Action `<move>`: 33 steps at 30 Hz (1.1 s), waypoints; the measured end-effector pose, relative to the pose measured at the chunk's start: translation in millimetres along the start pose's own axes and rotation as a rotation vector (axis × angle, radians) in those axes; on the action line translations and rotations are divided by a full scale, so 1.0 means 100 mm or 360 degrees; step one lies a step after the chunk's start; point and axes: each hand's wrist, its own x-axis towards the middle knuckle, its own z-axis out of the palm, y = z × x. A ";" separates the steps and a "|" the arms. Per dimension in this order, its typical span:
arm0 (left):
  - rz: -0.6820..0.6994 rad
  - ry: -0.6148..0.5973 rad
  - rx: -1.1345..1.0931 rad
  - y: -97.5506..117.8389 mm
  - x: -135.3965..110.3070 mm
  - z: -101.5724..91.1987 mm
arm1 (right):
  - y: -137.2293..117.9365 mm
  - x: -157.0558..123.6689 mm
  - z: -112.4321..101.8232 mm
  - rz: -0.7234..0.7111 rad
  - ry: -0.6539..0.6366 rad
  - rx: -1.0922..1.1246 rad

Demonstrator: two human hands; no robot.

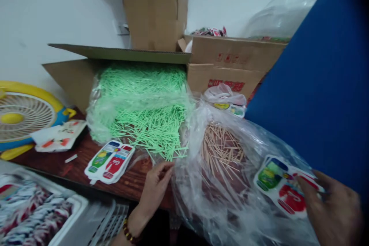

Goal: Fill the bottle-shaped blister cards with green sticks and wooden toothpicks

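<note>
My right hand (pixel 331 203) holds a white die-cut card (pixel 284 184) printed with a green and a red bottle, above the right side of a clear plastic bag (pixel 253 203). My left hand (pixel 155 184), a beaded bracelet on its wrist, has thumb and fingers closed at the bag's left edge. Inside the bag lie thin brown sticks (pixel 223 148). To the left, a stack of similar bottle cards (pixel 109 161) rests on the dark wooden table (pixel 144 173). Green sticks (pixel 152 123) spill from a plastic-lined cardboard box (pixel 70 77) behind it.
A yellow and blue fan (pixel 25 113) stands at the left, beside a printed paper packet (pixel 62 136). Lower left, a white foam box (pixel 79 203) holds bundled cards. More cartons (pixel 152 15) stand against the wall. A blue panel (pixel 323 92) bounds the right side.
</note>
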 end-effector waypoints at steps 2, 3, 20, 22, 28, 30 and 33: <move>-0.0028 0.0123 0.0078 -0.06 -0.02 -0.12 | -0.35 -0.07 0.18 -0.0312 -0.0127 0.0177; -0.0040 0.0171 0.0121 -0.09 -0.03 -0.18 | -0.56 -0.13 0.29 -0.0539 -0.0242 0.0324; 0.0017 0.0841 0.1221 -0.68 -0.21 -1.95 | -3.21 -0.50 1.89 -0.1543 -0.0989 -0.0238; 0.0019 0.0818 0.1290 -0.74 -0.16 -2.10 | -3.23 -0.53 1.96 -0.1554 -0.0987 -0.0294; -0.0075 0.0781 0.1357 -0.88 0.04 -2.30 | -3.20 -0.43 2.06 -0.1660 -0.1017 -0.0446; -0.0139 0.0765 0.1381 -0.89 0.12 -2.32 | -3.22 -0.39 2.07 -0.1715 -0.1042 -0.0469; -0.0193 0.0703 0.1411 -0.88 0.25 -2.33 | -3.31 -0.40 2.07 -0.1765 -0.1031 -0.0407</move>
